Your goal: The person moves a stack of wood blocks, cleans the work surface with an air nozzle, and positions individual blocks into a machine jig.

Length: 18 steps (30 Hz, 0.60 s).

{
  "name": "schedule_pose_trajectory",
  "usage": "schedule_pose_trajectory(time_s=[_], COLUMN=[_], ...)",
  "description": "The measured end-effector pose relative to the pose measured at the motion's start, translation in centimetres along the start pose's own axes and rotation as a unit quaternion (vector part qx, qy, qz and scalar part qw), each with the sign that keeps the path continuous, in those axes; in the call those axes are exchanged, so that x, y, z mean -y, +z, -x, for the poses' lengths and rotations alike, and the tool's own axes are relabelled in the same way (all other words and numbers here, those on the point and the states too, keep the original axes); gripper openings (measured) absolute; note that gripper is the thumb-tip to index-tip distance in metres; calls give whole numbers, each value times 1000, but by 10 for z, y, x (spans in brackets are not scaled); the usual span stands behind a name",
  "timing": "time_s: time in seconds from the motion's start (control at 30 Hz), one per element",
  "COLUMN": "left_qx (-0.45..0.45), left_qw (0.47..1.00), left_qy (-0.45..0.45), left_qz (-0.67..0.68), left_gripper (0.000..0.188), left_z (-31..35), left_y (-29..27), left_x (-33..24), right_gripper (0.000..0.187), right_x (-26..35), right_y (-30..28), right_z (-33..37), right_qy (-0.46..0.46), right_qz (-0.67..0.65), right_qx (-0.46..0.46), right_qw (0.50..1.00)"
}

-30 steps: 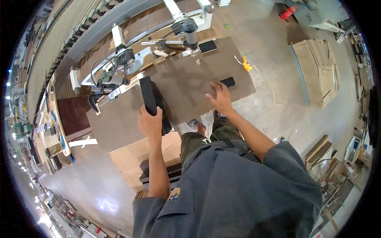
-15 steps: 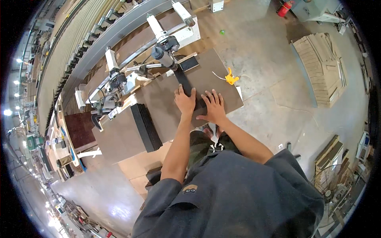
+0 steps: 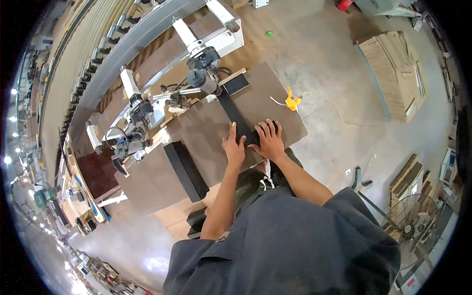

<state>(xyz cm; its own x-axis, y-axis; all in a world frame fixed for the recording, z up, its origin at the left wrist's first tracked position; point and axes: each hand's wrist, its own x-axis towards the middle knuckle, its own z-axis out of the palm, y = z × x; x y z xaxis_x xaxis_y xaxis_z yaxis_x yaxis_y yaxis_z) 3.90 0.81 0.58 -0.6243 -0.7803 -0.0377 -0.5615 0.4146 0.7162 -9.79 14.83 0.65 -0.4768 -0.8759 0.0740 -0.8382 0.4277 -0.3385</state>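
Note:
A long black strip of board [image 3: 236, 115] lies on the brown tabletop panel [image 3: 206, 125], its far end under a grey drill-like machine head [image 3: 204, 81]. My left hand [image 3: 234, 149] holds the strip's left side near the close end, index finger stretched along it and thumb over it. On the opposite side my right hand [image 3: 270, 140] grips the same end, thumb across it and fingers bent over the right. Part of that end is hidden under my hands. A stack of similar black strips [image 3: 187, 169] sits to the left of my left hand.
A second machine head [image 3: 140, 110] stands at the table's far left. A small black block [image 3: 236, 83] lies beside the strip's far end. Near the right edge is a yellow plastic trigger-shaped piece [image 3: 292, 102]. Stacked brown boards [image 3: 391, 73] and a wire-guarded fan [image 3: 410, 221] stand on the right.
The view has shifted slightly. My right hand has drawn its spread fingers closer together and moved in around the strip's near end. My left hand has slid a little nearer to me.

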Motion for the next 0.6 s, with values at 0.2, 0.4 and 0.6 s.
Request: schedule_pose_trajectory(time_s=[0.2, 0.4, 0.6], left_qx=[-15, 8, 11], left_qw=[1000, 1000, 1000], left_qy=[-24, -18, -30], left_qz=[-12, 9, 2], left_gripper=[75, 75, 70], left_z=[-4, -3, 6], left_y=[-4, -11, -15], left_x=[-1, -4, -5], right_gripper=[92, 92, 85], right_x=[0, 10, 13], right_y=[5, 0, 3], right_z=[-4, -8, -3], right_qy=[-11, -18, -47], right_qz=[5, 5, 20], right_qx=[-14, -27, -29], right_qw=[1000, 999, 998])
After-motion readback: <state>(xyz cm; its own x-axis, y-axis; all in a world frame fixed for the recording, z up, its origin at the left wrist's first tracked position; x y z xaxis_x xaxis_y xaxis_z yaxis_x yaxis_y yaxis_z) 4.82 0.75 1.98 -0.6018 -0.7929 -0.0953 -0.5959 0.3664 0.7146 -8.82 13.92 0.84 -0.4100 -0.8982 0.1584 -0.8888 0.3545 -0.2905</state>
